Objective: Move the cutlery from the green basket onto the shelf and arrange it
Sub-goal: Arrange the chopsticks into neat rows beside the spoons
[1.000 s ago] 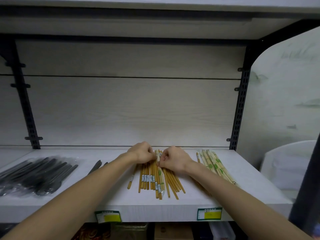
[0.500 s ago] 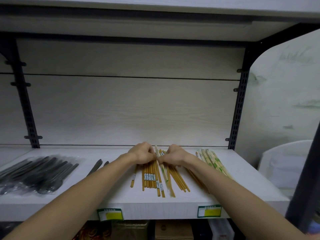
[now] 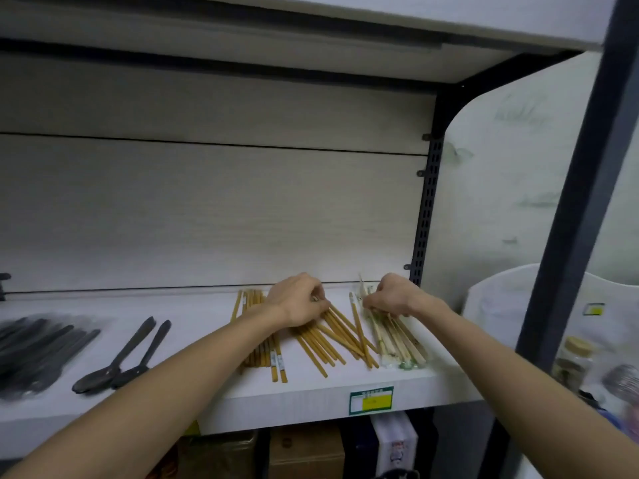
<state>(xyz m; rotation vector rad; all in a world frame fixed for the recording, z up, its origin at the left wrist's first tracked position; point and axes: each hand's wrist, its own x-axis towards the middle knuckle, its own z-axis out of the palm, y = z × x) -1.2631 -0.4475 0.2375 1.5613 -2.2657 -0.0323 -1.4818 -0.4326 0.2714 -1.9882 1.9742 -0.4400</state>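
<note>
On the white wooden shelf (image 3: 311, 399), left of its green-and-yellow price label (image 3: 371, 400), lay two loose black plastic spoons (image 3: 121, 357). The left hand (image 3: 297, 302) pinched the fanned brown bamboo chopsticks (image 3: 328, 337); the right hand (image 3: 394, 295) gripped the pale wrapped chopsticks (image 3: 397, 344). Squaring tips together would tidy both; neither bundle was countable.

The white shelf (image 3: 311, 397) bears brown chopsticks (image 3: 321, 344), pale chopsticks (image 3: 397, 344) and black spoons (image 3: 117, 357).

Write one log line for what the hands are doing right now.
left hand: on brown chopsticks | right hand: on pale wrapped chopsticks | place: shelf | spoons: untouched
</note>
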